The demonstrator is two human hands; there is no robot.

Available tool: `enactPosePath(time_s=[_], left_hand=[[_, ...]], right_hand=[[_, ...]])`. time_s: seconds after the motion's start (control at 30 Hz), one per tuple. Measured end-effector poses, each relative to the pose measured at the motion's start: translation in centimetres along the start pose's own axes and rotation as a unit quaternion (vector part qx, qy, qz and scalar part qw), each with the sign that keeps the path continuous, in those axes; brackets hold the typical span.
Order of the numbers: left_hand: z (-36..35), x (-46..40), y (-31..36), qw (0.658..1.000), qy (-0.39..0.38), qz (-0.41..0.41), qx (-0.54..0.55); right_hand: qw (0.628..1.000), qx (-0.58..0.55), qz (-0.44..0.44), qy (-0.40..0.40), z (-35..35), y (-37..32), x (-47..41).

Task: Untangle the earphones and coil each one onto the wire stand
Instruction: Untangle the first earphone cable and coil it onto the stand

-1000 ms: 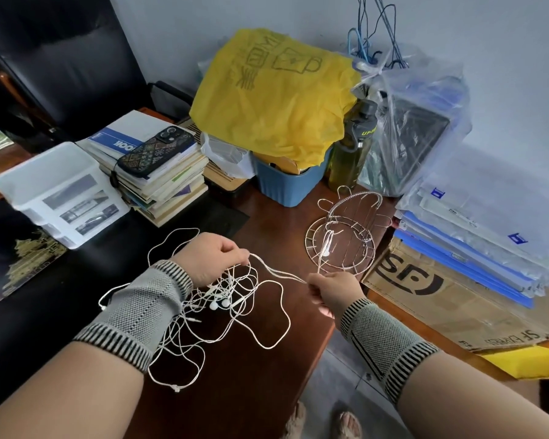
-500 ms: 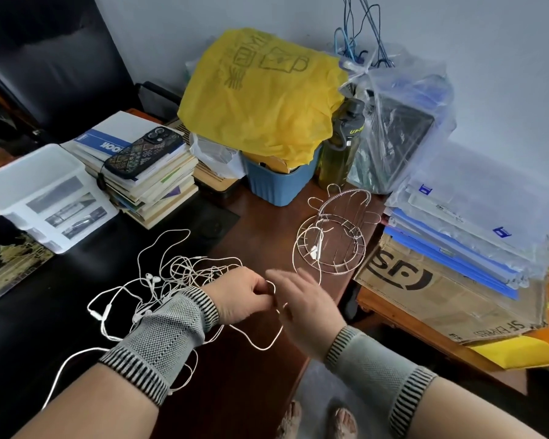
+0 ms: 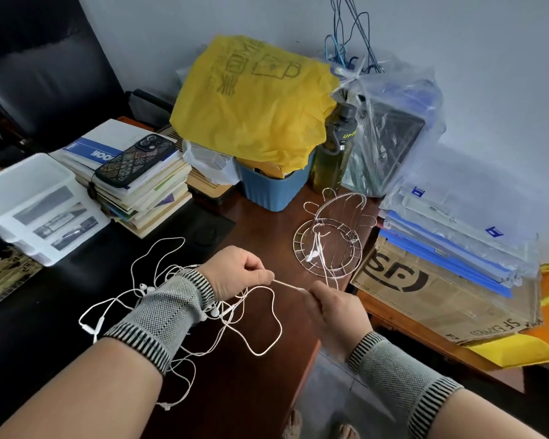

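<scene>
Tangled white earphones (image 3: 184, 312) lie in a loose heap on the dark wooden desk (image 3: 235, 391), most of the mass under and behind the left wrist, loops trailing toward the near desk edge. One strand (image 3: 287, 285) runs taut between the two hands. Left hand (image 3: 238, 274): fingers curled, pinching the strand at its left end, tangle hanging just below the grip. Right hand (image 3: 330, 308): fingers curled round the strand's right end, held over the desk edge. Both wrists wear grey knitted bands. Wire stand (image 3: 328, 242) sits upright on the desk beyond the hands, apart from them; one earphone (image 3: 314, 251) already hangs on it. Beside the stand: a blue bin (image 3: 273, 188) under a yellow bag (image 3: 254, 103), a green bottle (image 3: 333, 150). Left: stack of books (image 3: 140, 188) with a phone (image 3: 135, 160) on top.
</scene>
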State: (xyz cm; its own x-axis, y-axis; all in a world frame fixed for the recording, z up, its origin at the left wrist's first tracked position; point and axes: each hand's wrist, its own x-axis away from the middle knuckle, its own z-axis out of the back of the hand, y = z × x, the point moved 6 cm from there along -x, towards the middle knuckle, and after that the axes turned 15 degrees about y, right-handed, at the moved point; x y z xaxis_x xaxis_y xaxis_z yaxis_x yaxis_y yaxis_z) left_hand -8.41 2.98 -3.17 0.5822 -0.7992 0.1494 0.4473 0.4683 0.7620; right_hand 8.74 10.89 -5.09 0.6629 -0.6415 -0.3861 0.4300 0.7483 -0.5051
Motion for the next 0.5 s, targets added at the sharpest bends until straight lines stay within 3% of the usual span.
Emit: enactPosePath(time_s=[0.1,0.3,0.5], left_hand=[[1.4,-0.6,-0.6,0.998,0.055,0.013,-0.004],[4.1,-1.0,-3.7,0.967,0.239,0.063,-0.067],[2.9,-1.2,-4.6,0.945,0.306,0.043,-0.112]], right_hand=[[1.000,0.004,-0.011,0.007,0.4,1.7,-0.5],[0.998,-0.032,0.012,0.053,0.9,2.6,-0.9],[0.987,-0.076,0.008,0.140,0.7,4.1,-0.7]])
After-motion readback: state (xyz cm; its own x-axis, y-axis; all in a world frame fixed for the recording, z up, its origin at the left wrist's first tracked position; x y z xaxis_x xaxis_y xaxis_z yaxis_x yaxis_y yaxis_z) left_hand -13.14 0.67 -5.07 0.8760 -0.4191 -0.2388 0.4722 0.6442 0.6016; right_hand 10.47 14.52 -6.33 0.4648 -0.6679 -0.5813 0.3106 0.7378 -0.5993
